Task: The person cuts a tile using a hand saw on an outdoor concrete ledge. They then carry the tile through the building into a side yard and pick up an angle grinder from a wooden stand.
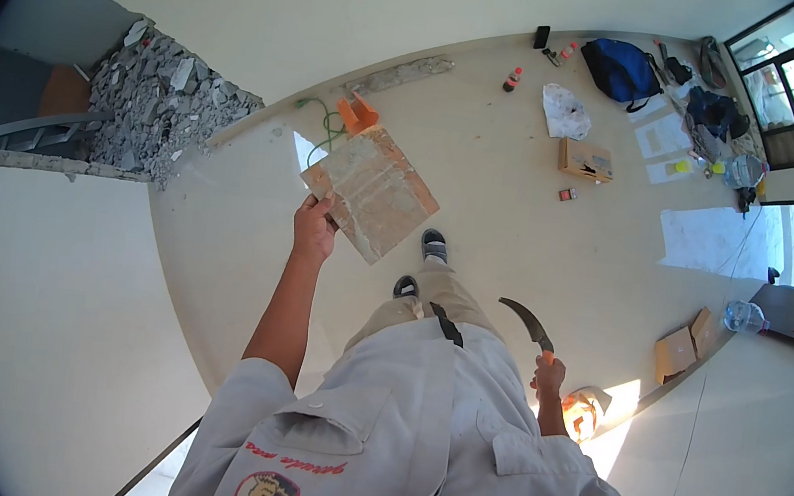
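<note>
My left hand [316, 226] grips the left edge of a flat, square tile [371, 192], its brownish face streaked with grey mortar. The tile is held up in front of me, over the floor. In my right hand [549, 374], low at my right side, is a curved blade tool [529, 324] with an orange handle, its tip pointing up and left. Just beyond the tile's top edge lie an orange object [357, 114] and a green cord [324, 122].
Grey rubble [162, 87] fills a wall opening at the left. A cardboard box [586, 161], a bottle [512, 80] and a blue bag [621, 71] stand on the far floor. More cardboard [675, 355] and a water jug [745, 317] are at the right.
</note>
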{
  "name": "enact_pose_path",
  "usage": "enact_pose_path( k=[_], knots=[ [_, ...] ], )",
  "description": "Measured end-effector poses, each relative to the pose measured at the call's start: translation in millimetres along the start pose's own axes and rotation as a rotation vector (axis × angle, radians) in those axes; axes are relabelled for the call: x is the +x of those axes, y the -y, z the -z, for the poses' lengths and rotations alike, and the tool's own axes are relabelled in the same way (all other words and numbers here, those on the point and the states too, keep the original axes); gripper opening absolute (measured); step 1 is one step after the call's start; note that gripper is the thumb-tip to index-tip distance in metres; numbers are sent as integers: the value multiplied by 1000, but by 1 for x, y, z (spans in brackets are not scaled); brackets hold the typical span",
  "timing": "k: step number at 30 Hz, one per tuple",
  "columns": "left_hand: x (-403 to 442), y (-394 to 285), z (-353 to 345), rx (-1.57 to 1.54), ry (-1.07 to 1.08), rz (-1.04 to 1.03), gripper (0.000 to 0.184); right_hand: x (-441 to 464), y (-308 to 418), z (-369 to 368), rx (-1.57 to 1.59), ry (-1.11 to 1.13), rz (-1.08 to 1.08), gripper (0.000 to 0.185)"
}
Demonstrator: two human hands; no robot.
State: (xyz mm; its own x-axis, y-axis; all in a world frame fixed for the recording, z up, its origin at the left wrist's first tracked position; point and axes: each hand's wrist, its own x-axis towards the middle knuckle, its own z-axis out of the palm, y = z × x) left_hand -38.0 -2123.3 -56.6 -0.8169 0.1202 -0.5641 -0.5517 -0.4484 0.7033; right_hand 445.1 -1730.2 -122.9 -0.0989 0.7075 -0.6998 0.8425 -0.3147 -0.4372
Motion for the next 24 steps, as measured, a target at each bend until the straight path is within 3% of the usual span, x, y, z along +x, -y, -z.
enact_pose_path(
  k=[6,11,13,14,18,24],
  knots=[
    [-3,60,-10,64,10,163,37,-36,-79,30,12,-83,-142,24],
    [-1,88,-60,116,71,212,38,-24,-135,50,-200,-142,-90,26],
    [5,101,-90,151,83,222,44,-20,-134,60,-271,-148,-45,28],
    [10,108,-108,127,114,216,44,-16,-134,69,-221,-101,-155,31],
    [30,143,-189,61,241,203,45,-3,-101,112,-231,-61,-136,22],
    [43,197,-310,182,233,170,50,62,-99,172,169,-100,-261,20]
  ],
)
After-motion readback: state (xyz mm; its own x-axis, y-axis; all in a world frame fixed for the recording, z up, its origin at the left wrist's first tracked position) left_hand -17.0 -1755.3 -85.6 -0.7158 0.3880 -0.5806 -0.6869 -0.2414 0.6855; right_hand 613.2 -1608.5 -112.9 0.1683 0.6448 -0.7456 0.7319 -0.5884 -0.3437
